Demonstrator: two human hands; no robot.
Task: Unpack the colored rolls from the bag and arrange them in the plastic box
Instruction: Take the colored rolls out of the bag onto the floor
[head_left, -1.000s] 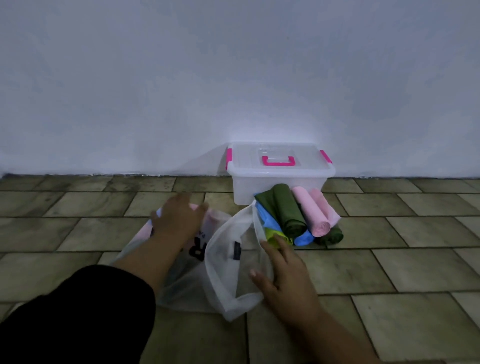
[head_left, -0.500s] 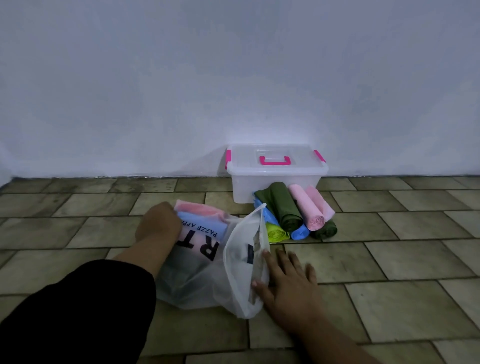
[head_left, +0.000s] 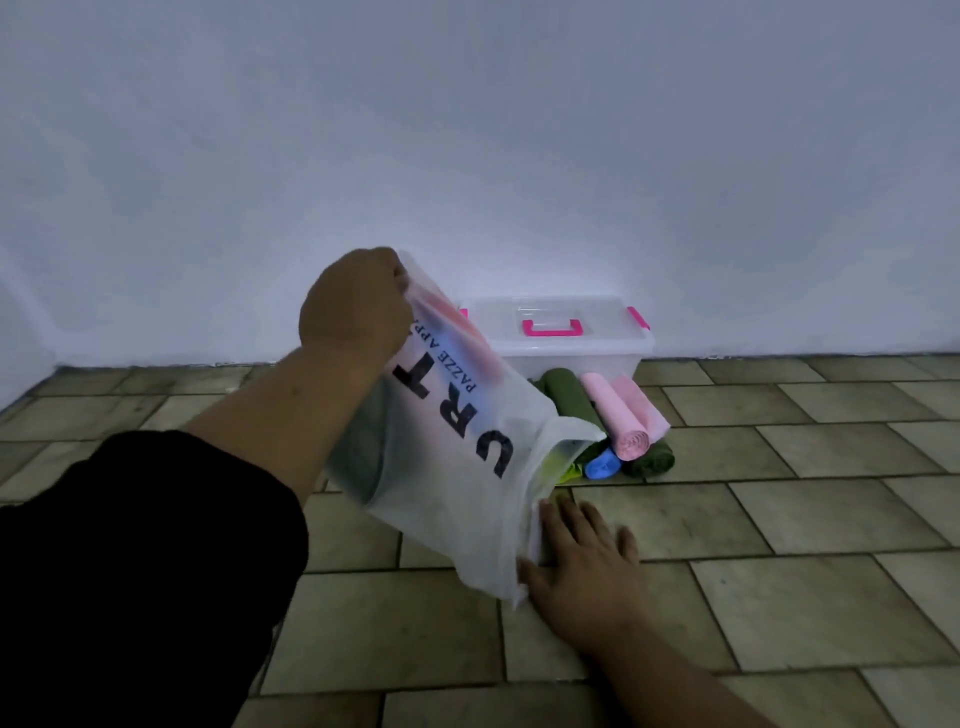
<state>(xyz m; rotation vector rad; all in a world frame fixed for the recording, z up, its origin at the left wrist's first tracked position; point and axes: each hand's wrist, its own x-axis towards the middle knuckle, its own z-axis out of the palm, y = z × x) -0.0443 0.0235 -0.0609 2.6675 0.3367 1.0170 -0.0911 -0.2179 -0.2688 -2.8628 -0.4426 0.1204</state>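
Two hands work one translucent plastic bag (head_left: 457, 467). The left hand (head_left: 358, 306), with a black sleeve (head_left: 130, 571) behind it, has its fingers clamped round the bag's closed end and holds it high. The mouth therefore hangs down and touches the thumb side of the right hand (head_left: 582, 566). That hand lies flat on the tiled floor (head_left: 779, 519), fingers straight and slightly apart, gripping nothing.

Beyond the right fingertips we see the colored rolls heaped on the floor: two pink rolls (head_left: 618, 410), dark green rolls (head_left: 569, 400), a blue roll (head_left: 601, 464) and a yellow-green roll (head_left: 563, 470) partly veiled by the bag's mouth. The heap lies against the front of the plastic box (head_left: 571, 358), farther still from the fingertips, whose lid with the pink handle (head_left: 551, 328) is on.

Pink and blue tints show through the film just under the left fingers; whether these are rolls we cannot tell. We judge the unpacking nearly done and the arranging not begun.

Three risks follow:
- A roll pinched under the left fingers would stay in the bag.
- A roll dropping from this height could run off across the tiles or unwind.
- The limp film could settle over the heap and hide a roll.
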